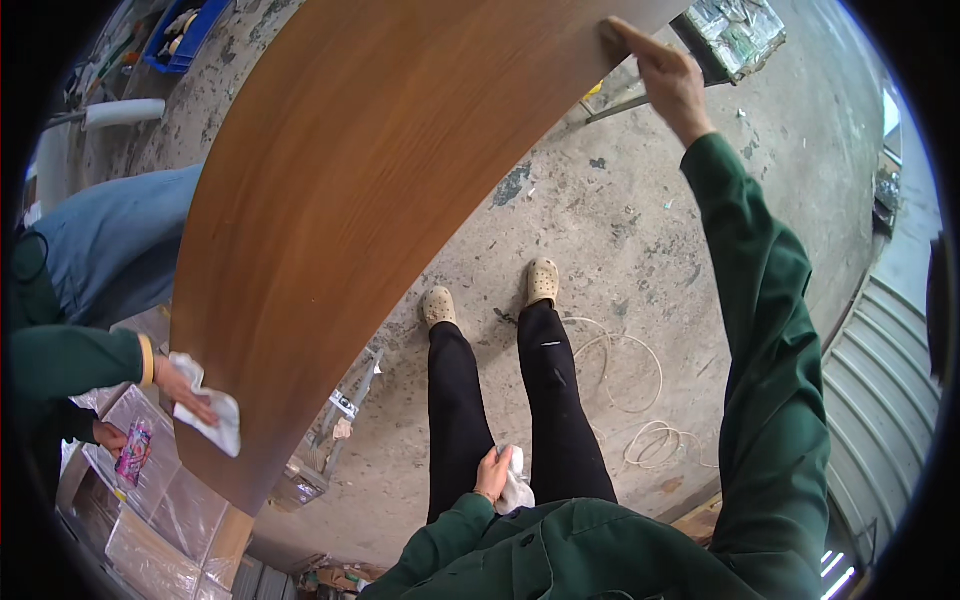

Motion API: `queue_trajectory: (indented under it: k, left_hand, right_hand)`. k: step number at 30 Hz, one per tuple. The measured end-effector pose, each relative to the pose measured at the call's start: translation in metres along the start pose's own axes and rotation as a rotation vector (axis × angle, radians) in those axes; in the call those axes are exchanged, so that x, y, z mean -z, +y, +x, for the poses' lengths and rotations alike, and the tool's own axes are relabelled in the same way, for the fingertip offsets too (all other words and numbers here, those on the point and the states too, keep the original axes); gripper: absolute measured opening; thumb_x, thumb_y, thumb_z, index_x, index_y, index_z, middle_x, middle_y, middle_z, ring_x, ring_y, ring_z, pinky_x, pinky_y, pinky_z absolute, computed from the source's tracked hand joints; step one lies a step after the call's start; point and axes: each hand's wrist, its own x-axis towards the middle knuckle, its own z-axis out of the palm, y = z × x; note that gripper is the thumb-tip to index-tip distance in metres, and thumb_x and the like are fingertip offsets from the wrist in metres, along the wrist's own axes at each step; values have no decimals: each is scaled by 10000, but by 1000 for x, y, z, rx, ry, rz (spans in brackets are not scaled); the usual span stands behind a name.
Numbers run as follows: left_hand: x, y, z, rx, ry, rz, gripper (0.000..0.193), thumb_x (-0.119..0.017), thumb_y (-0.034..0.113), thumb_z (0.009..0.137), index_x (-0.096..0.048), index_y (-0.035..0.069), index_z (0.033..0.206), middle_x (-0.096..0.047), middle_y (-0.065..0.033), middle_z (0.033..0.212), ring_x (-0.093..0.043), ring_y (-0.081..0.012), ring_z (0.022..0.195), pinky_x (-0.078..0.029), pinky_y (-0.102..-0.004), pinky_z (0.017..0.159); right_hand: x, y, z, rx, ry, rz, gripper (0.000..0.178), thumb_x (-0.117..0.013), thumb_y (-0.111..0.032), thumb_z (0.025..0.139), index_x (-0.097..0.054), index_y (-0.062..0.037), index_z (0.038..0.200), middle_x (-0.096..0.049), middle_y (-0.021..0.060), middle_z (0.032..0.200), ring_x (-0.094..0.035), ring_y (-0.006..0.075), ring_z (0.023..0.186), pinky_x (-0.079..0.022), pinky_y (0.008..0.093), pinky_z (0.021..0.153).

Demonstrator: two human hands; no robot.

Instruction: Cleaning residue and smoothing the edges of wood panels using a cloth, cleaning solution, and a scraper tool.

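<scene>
A long brown wood-grain panel [330, 190] stretches from the upper right to the lower left in front of me. My right hand [672, 85] reaches up to its far right edge, fingers stretched out and fingertips touching the surface. Low by my waist, my left hand [492, 473] is closed on a white cloth [516, 485], away from the panel. At the left, a co-worker's hand [183, 390] presses another white cloth [215, 415] flat on the panel's near end. That person's other hand [108, 436] holds a pink patterned can [133, 455].
Plastic-wrapped boxes [165, 500] stand at the lower left, under the panel's end. A metal stand [335, 410] shows beneath it. A thin pale hose [655, 440] lies coiled on the stained concrete floor. A wrapped bundle [735, 40] is at the upper right, a blue crate [190, 35] upper left.
</scene>
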Motion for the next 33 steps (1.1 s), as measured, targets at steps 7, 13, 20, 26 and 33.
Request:
queue_trajectory:
  k: [7,13,20,26,33]
  left_hand:
    - [-9,0,8,11,0,2,351,-513,304,850,-552,-42,899,-601,-128,782,-549,-165,721,-429,-302,654]
    - [-13,4,8,36,7,0,344,-510,299,851,-556,-39,897,-602,-120,775,-548,-161,715,-432,-303,652]
    - [-22,19,9,7,0,-17,298,-501,270,869,-567,-20,880,-564,-20,744,-479,-80,682,-405,-244,616]
    - [-18,25,8,33,21,44,324,-507,293,862,-562,-25,877,-566,-35,741,-482,-89,683,-405,-251,623]
    - [-15,28,9,34,18,31,337,-505,303,862,-561,-29,885,-568,-43,746,-487,-95,695,-407,-254,631]
  right_hand:
    - [3,-3,4,-38,70,-122,364,-473,-71,823,-574,-253,1122,-623,38,1009,-619,167,863,-480,246,732]
    - [25,9,36,-94,69,215,305,-402,16,827,-598,-65,1047,-647,79,934,-596,144,871,-437,229,749]
    - [30,-4,27,-11,140,93,330,-433,50,790,-620,-87,1024,-637,115,937,-614,196,885,-467,274,740]
    - [16,-7,26,295,158,442,393,-435,74,757,-627,-136,1027,-638,114,903,-617,230,849,-470,274,718]
    - [29,-20,22,118,34,16,423,-445,82,731,-626,-156,1031,-629,117,929,-616,235,862,-469,272,714]
